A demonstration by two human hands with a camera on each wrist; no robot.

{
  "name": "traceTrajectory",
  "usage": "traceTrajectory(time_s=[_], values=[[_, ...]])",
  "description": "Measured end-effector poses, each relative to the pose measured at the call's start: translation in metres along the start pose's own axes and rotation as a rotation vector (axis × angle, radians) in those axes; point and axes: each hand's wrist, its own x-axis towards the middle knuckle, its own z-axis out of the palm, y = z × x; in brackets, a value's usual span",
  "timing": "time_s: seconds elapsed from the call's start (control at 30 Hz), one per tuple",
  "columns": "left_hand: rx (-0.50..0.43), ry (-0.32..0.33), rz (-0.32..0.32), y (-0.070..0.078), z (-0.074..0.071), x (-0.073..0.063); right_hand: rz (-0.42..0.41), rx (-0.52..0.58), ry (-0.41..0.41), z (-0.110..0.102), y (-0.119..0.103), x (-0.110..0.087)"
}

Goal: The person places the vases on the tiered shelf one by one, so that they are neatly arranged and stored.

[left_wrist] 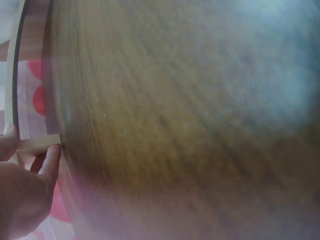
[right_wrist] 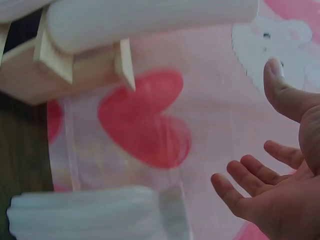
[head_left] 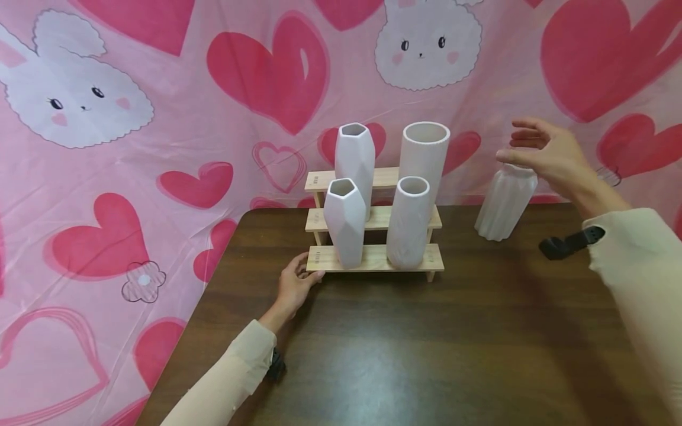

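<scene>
My left hand point(head_left: 294, 289) grips the lower left corner of a three-tier wooden stand point(head_left: 375, 259); in the left wrist view its thumb is at the shelf edge and its fingers are at the short leg point(left_wrist: 42, 142). On the lowest tier stand a small faceted white vase point(head_left: 345, 228) and a small rounded white vase point(head_left: 408, 228). Behind them rise a taller faceted vase point(head_left: 354, 155) and a wide cylindrical vase point(head_left: 424, 163), whose base is hidden. My right hand point(head_left: 556, 151) is raised, fingers loosely spread and holding nothing, near the top of a ribbed white vase point(head_left: 506, 204).
The ribbed vase stands on the dark wooden table point(head_left: 405, 343), right of the stand and near the back edge. Behind the table hangs a pink cloth point(head_left: 176, 142) printed with hearts and rabbit faces. Black wrist straps point(head_left: 572, 242) show at both sleeves.
</scene>
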Motion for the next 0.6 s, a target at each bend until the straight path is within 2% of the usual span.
traceTrajectory(time_s=[0.17, 0.3, 0.47, 0.6], values=[[0.015, 0.005, -0.007, -0.002, 0.0, 0.0, 0.029, -0.025, 0.064, -0.012, 0.018, -0.001], [0.016, 0.006, 0.0, -0.002, 0.0, 0.0, 0.051, -0.099, 0.065, -0.018, 0.029, 0.0], [-0.017, -0.012, 0.009, 0.0, -0.001, -0.001, 0.079, -0.155, -0.001, -0.02, 0.046, 0.006], [-0.022, -0.018, 0.016, 0.001, -0.001, -0.001, 0.104, -0.161, -0.038, -0.016, 0.061, 0.014]])
